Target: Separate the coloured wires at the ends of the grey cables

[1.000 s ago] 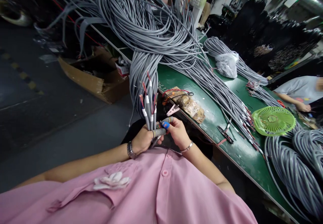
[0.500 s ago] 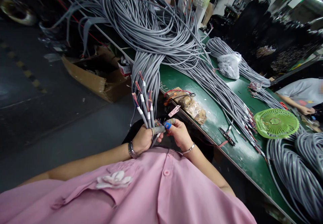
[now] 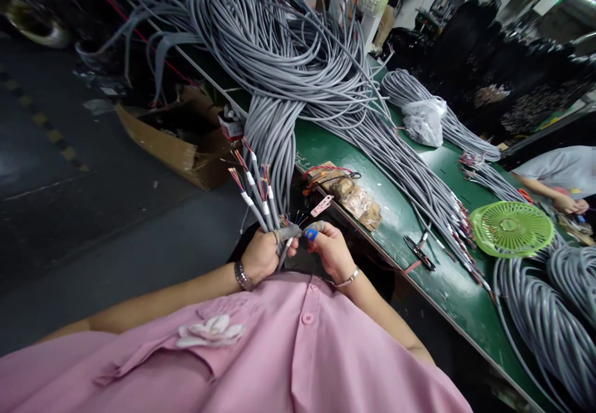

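Note:
My left hand is closed round a bunch of grey cable ends that stick up with white sleeves and coloured stripped wires. My right hand, with a blue cap on one fingertip and grey tape on another, pinches at the fine fanned wires of one cable just above my left thumb. Both hands are held in front of my pink shirt, beside the edge of the green bench. A thick mass of grey cables hangs off the bench down to my hands.
A taped block with a pink clip lies near the bench edge, black pliers to its right, then a green plastic basket. A plastic bag sits further back. Another person's arm works at far right. A cardboard box stands on the floor.
The bunch of cable ends in my left hand has tilted to the left. My right fingers have drawn slightly away from the cable, and the fine wires now fan out.

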`<state>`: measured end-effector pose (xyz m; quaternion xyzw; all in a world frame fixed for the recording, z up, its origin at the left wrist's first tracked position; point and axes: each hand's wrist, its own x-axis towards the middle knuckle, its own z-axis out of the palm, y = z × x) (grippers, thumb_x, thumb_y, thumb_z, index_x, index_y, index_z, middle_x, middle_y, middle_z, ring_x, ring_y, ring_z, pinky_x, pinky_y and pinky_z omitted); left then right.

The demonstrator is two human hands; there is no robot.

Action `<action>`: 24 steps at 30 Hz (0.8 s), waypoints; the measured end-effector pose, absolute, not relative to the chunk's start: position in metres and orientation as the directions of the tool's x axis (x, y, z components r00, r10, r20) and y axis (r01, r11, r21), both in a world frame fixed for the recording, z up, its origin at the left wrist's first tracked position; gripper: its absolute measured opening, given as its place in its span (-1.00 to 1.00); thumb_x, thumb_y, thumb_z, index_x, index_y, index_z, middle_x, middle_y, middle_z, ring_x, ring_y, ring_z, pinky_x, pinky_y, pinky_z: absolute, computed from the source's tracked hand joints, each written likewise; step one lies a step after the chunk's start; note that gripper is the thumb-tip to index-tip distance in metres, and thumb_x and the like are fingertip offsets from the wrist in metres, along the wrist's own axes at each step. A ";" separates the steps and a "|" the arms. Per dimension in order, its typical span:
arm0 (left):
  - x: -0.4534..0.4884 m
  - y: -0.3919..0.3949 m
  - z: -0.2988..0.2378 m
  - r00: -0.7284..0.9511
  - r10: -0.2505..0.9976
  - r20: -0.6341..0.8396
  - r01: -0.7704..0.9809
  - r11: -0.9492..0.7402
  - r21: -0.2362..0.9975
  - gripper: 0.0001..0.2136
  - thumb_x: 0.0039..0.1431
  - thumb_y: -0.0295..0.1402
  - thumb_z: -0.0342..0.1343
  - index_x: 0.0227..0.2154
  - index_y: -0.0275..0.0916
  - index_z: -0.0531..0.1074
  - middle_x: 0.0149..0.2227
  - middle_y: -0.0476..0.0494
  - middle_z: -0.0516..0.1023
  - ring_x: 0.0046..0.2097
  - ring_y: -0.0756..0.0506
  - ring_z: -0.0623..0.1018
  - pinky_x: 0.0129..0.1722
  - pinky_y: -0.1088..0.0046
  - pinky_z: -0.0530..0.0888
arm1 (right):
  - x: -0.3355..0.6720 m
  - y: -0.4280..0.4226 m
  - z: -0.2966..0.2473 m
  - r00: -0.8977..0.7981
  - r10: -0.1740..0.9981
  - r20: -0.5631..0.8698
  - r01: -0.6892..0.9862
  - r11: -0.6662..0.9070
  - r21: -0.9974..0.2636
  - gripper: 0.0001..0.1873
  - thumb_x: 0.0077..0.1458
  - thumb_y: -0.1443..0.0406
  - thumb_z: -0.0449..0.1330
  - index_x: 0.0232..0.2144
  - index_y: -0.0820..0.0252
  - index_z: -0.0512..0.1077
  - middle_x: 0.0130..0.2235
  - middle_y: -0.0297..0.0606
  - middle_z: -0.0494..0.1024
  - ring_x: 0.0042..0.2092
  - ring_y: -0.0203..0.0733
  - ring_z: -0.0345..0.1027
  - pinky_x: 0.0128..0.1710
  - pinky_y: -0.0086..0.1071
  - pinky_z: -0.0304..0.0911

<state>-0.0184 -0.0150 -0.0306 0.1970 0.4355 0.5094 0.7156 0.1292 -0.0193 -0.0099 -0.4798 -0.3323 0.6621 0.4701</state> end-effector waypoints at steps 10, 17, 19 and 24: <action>-0.025 -0.013 -0.003 0.363 0.850 -0.382 -0.564 0.527 0.636 -0.83 -0.16 -0.33 0.26 -0.61 -0.31 0.41 -0.72 -0.02 0.37 -0.70 0.05 0.29 -0.64 0.49 0.27 | 0.154 0.006 -0.016 -0.077 0.936 -0.343 -0.457 -0.339 -0.823 -0.51 0.05 -0.09 0.19 -0.32 0.25 0.47 -0.41 -0.32 0.46 -0.51 -0.40 0.21 -0.51 -0.46 0.26; -0.019 -0.008 0.006 0.418 0.820 -0.391 -0.545 0.571 0.614 -0.85 -0.15 -0.36 0.26 -0.60 -0.32 0.42 -0.74 -0.01 0.36 -0.73 0.07 0.26 -0.64 0.50 0.26 | 0.143 0.020 -0.019 0.024 0.981 -0.192 -0.363 -0.171 -0.916 -0.61 0.00 0.00 0.29 -0.44 0.23 0.42 -0.55 -0.42 0.38 -0.58 -0.44 0.09 -0.58 -0.51 0.09; -0.018 -0.006 0.006 0.413 0.816 -0.404 -0.539 0.577 0.613 -0.85 -0.18 -0.38 0.27 -0.61 -0.32 0.41 -0.74 -0.02 0.36 -0.73 0.07 0.26 -0.65 0.51 0.25 | 0.140 0.020 -0.023 0.157 0.979 -0.129 -0.312 -0.075 -0.947 -0.59 0.03 -0.02 0.25 -0.48 0.22 0.40 -0.59 -0.43 0.35 -0.59 -0.44 0.07 -0.58 -0.51 0.07; -0.015 -0.003 0.007 0.402 0.807 -0.433 -0.536 0.591 0.603 -0.85 -0.21 -0.41 0.26 -0.61 -0.31 0.39 -0.73 -0.03 0.38 -0.74 0.07 0.26 -0.68 0.52 0.22 | 0.137 0.025 -0.025 0.045 0.975 -0.220 -0.475 -0.173 -0.863 -0.54 0.04 -0.10 0.20 -0.40 0.20 0.44 -0.50 -0.37 0.43 -0.50 -0.38 0.23 -0.47 -0.48 0.25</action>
